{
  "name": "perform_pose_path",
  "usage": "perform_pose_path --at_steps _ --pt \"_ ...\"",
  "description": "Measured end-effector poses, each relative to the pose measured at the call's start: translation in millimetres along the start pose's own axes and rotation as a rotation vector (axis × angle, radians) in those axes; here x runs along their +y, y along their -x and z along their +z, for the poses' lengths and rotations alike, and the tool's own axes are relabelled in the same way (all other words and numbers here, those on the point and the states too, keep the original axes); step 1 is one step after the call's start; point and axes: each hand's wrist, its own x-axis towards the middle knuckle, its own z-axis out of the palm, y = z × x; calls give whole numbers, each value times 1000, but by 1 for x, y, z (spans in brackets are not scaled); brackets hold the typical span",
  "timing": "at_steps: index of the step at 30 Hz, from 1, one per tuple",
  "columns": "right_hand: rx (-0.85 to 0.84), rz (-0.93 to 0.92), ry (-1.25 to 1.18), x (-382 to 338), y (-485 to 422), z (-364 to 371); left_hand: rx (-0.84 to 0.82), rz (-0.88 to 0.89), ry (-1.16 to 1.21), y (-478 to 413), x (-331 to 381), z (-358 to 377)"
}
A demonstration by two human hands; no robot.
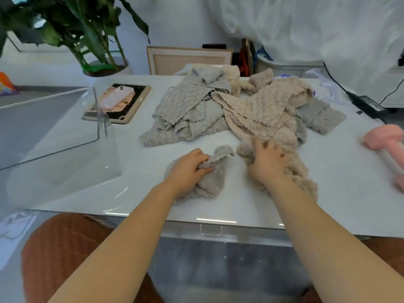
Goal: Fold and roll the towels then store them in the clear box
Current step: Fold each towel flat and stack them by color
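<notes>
A crumpled grey towel (213, 178) is gripped by the left hand (187, 170), whose fingers are curled into its folds near the front edge of the white table (135, 171). The right hand (265, 164) is laid with spread fingers on a beige towel (299, 171) just beside it; the fingertips are blurred, so it cannot be told whether any cloth is pinched. Behind both hands, a loose pile of towels (218, 106) is seen at the middle of the table, grey ones to the left and at the far right, beige ones between them. The clear box (65, 132) is placed at the left of the table, well apart from the pile. Beyond its corner a tablet (135, 106) is laid flat, with a white phone (118, 96) on top of it. A pink object (383, 137) is seen at the right edge, a black power adapter (368, 104) behind it, and a potted plant (87, 31) at the far left.
</notes>
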Motion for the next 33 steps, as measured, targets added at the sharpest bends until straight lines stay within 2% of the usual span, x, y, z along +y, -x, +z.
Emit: perform_pose_path --at_steps 2,4,6,8,10,11,12,14,17,19,21,22,26,28,29,31,33 --pt "-140 -266 -196 -22 7 -5 25 39 -63 3 10 -15" --pt "-123 -373 -395 -40 12 -7 -28 73 -139 6 18 -32" --pt "-29 -411 -572 -49 14 -11 -110 27 -233 7 22 -51" --pt "0 -385 -708 -50 16 -18 -181 -111 -350 11 21 -68" --pt "53 -322 -742 -49 13 -24 -259 -246 -547 13 21 -82" --pt "95 -308 -724 -52 9 -30 -247 -290 -660 10 21 -89" --pt "141 -299 -679 -56 6 -35 -195 -320 -741 5 22 -96" --pt "297 -310 -611 -66 1 -53 53 -277 -819 -7 29 -113" --pt "679 -393 -649 -81 2 -99 502 -97 -811 -19 49 -142" --pt "788 -479 -613 -84 5 -120 670 -2 -786 -13 54 -149" --pt "687 -506 -517 -75 4 -118 687 35 -797 -1 44 -141" --pt "583 -485 -458 -67 4 -108 632 26 -818 6 30 -131" --pt "132 -368 -250 -26 20 -37 206 -33 -772 41 -22 -80" --pt "-39 -348 -183 -14 34 -9 -34 -148 -576 59 -35 -59" --pt "-95 -348 -166 -9 39 0 -97 -200 -435 68 -39 -53" --pt "-167 -344 -195 -1 46 6 -109 -258 -213 83 -42 -46" --pt "-210 -304 -318 4 50 0 -56 -309 -120 93 -49 -47"
